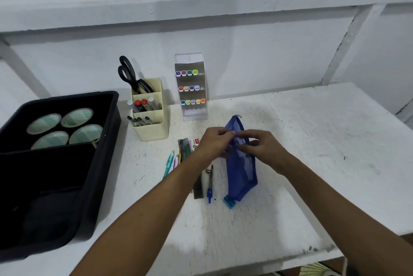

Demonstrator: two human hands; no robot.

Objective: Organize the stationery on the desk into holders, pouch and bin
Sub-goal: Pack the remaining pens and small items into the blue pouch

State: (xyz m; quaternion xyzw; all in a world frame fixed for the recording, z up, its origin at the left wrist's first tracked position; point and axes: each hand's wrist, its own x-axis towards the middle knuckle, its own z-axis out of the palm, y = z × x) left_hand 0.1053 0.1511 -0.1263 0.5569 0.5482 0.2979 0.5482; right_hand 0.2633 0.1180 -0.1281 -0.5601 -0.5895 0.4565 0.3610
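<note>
White desk (290, 141), white wall (245, 52); hands pinch pouch (240, 168).

Pouch (240, 164) right of loose pens (171, 162), seemingly before holder (152, 123).

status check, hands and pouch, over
Left hand and right hand both pinching blue pouch top edge. Loose pens and compass left of it on desk.

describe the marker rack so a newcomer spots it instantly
Start at the black bin on the desk's left; right of it stands a beige pen holder. Next right, against the wall, is the clear marker rack, the only one showing three rows of coloured caps.
</note>
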